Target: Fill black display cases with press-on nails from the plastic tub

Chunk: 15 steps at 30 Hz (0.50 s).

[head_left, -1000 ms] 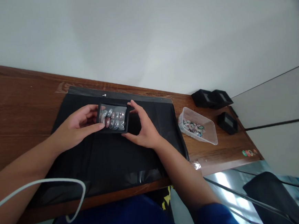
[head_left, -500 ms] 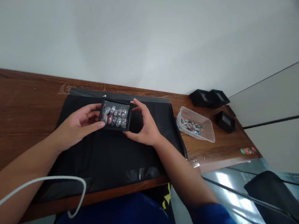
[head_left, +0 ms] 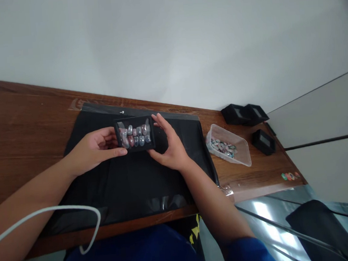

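Both my hands hold a small black box [head_left: 135, 134] with a clear front, tilted up toward me above a black mat [head_left: 129, 178]. Two rows of several shiny grey and pink press-on nails show inside it. My left hand [head_left: 95, 149] grips the box's left end, thumb along its lower edge. My right hand [head_left: 168, 144] clasps the right end, fingers curled behind it.
The mat lies on a brown wooden table [head_left: 16, 122] against a white wall. To the right stand a clear plastic tub [head_left: 228, 145] of loose nails and three small black boxes [head_left: 245, 114]. A white cable [head_left: 63, 213] loops over the near table edge.
The box has been tipped up more upright and turned level between my hands, so the nails face me more squarely. Both hands stayed on its ends.
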Motion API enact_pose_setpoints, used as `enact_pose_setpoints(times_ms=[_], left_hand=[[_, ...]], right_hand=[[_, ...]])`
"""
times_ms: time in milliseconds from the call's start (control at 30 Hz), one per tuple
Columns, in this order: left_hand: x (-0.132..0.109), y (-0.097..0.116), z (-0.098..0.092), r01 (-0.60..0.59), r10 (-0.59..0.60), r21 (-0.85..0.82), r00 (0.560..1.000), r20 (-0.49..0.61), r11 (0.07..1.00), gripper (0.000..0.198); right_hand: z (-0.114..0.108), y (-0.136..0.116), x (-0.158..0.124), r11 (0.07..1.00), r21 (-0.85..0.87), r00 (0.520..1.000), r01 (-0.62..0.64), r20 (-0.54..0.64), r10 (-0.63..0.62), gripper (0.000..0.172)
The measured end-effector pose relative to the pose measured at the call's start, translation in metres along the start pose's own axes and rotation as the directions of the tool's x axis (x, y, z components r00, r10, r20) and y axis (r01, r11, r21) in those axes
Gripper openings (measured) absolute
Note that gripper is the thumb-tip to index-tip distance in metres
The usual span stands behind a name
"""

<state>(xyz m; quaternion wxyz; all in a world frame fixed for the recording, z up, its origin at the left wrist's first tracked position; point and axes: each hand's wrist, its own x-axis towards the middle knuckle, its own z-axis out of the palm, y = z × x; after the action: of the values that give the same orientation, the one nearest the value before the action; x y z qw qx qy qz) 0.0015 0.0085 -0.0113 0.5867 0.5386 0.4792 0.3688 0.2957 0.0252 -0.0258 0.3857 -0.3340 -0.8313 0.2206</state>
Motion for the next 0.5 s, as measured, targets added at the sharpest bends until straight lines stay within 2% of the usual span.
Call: enact_pose_setpoints(times_ms=[67, 167, 333, 500], left_hand=[[0.0001, -0.0001, -0.0001, -0.011, 0.011, 0.004, 1.0, 0.015, 1.0, 0.052], [0.0003, -0.0021, -0.0011, -0.009, 0.009, 0.011, 1.0, 0.017, 1.0, 0.058], [-0.0001, -0.0042, -0.0031, -0.023, 0.022, 0.02, 0.999, 0.029, 1.0, 0.057], [-0.0004, -0.0054, -0.0056, -0.052, 0.051, 0.026, 0.998, 0.039, 0.998, 0.056]], right_hand=[[0.001, 0.0004, -0.0006, 1.0, 0.011, 0.999, 0.028, -0.023, -0.028, 0.115], [0.0024, 0.001, -0.0012, 0.999, 0.006, 0.999, 0.033, -0.026, -0.033, 0.115], [-0.0004, -0.0045, 0.0017, 0.994, -0.11, 1.0, -0.012, 0.02, 0.015, 0.122], [-0.0014, -0.0085, 0.0034, 0.983, -0.181, 0.999, 0.02, 0.048, -0.012, 0.121]])
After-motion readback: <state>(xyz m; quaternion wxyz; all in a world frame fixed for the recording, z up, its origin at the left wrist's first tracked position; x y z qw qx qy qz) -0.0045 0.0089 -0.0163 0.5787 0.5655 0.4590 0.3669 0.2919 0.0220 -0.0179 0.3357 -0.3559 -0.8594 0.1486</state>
